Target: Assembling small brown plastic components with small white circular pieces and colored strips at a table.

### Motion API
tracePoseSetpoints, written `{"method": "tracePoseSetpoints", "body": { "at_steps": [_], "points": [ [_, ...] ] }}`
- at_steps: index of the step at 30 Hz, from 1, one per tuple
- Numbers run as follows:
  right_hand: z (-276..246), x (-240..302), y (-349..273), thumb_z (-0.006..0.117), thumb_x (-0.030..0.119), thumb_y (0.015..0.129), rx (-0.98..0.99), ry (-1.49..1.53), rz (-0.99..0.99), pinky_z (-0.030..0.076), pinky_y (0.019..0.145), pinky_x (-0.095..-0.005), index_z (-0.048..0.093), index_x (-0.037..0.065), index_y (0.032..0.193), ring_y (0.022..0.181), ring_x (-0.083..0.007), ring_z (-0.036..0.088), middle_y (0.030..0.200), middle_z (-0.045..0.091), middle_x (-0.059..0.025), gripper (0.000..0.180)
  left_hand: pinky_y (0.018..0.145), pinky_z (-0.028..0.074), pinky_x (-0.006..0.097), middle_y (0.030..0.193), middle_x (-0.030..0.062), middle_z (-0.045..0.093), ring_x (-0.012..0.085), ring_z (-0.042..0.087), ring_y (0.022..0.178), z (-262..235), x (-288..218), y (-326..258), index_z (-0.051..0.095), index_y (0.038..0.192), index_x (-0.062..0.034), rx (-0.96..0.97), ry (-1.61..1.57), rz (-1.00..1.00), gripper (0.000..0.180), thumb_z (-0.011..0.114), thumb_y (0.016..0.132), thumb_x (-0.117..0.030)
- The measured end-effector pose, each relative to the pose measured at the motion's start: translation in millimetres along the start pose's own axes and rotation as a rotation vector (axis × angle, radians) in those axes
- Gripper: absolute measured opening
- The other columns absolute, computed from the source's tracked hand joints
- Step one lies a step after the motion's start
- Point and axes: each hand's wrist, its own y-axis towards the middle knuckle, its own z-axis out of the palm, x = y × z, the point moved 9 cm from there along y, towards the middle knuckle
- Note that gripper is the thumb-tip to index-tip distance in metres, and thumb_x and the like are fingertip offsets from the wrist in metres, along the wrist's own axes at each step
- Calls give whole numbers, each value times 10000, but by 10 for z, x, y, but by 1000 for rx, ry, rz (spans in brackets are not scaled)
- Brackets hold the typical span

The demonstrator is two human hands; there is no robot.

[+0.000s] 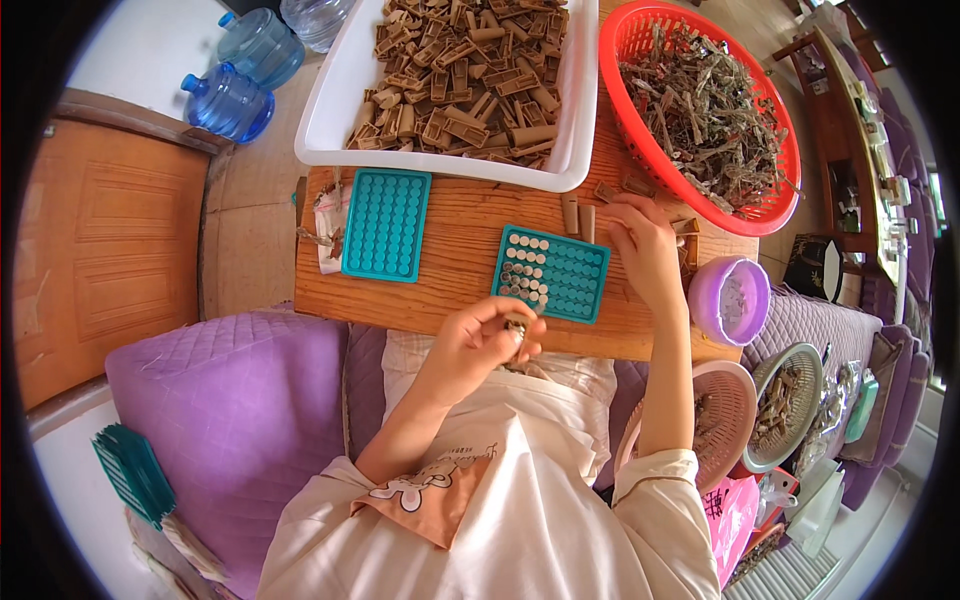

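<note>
My left hand (475,345) is closed around a small brown and silvery piece (516,325), held above my lap at the table's front edge; its exact kind is partly hidden by the fingers. Just beyond it lies a teal tray (578,272) with round wells. Its left columns hold white discs (527,244) and, nearer me, darker, shinier ones. My right hand (642,235) is over the table right of this tray, fingers loosely bent and apart, close to several brown plastic pieces. Two brown tube-like pieces (587,222) lie left of its fingertips.
A second teal tray (387,225) lies to the left. At the back stand a white bin (330,130) of brown plastic parts and a red basket (612,65) of greyish strips. A purple tub (704,300) sits at the table's right edge, with more baskets (735,390) below.
</note>
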Motion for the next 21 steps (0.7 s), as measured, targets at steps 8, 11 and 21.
{"method": "tracePoseSetpoints", "body": {
  "at_steps": [8, 11, 21],
  "points": [
    [-61, -106, 52, 586, 10, 687, -127, -234, -6, 463, 677, -324, 566, 12, 802, 774, -248, 573, 901, 583, -107, 117, 738, 498, 313, 983, 168, 561, 212, 597, 823, -52, -191, 49, 438, 1112, 20, -126, -24, 163, 313, 512, 836, -107],
    [-69, -214, -129, 612, -44, 654, -85, 50, 272, 458, 654, -283, 518, 4, 801, 747, -181, 583, 853, 578, -85, 181, 765, 492, 323, 1023, 177, 549, 228, 591, 861, -20, -249, 43, 414, 1144, 16, -117, 25, 216, 351, 499, 851, -158],
    [289, 747, -826, 636, -115, 641, -51, 971, 211, 480, 747, -272, 515, -29, 977, 845, -165, 572, 918, 570, -106, 367, 823, 440, 261, 1072, 123, 540, 173, 554, 944, 96, -262, -22, 424, 1181, 3, -174, -75, 274, 341, 466, 865, -117]
  ]
}}
